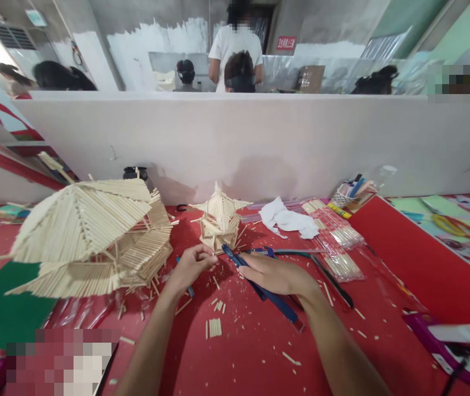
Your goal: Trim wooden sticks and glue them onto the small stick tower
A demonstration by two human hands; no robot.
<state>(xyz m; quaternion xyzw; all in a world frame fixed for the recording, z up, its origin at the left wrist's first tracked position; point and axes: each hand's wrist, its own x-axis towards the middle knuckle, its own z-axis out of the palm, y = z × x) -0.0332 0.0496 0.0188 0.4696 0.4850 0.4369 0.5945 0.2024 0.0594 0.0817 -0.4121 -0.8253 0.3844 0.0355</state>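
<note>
My right hand is wrapped round a long blue hand cutter with two handles, its head pointing away toward a small pavilion model of wooden sticks. Close to the cutter's head, my left hand has its fingers pinched together; whatever is in them is too small to make out. Just in front of my hands lie a short row of cut stick pieces and several loose offcuts. A slim blue tool is partly hidden by my left hand.
A large stick-built pavilion stands at the left. Bagged sticks, crumpled white tissue and a black-handled tool lie to the right. Yellow-handled scissors are farther right. A white partition borders the red table; people are behind it.
</note>
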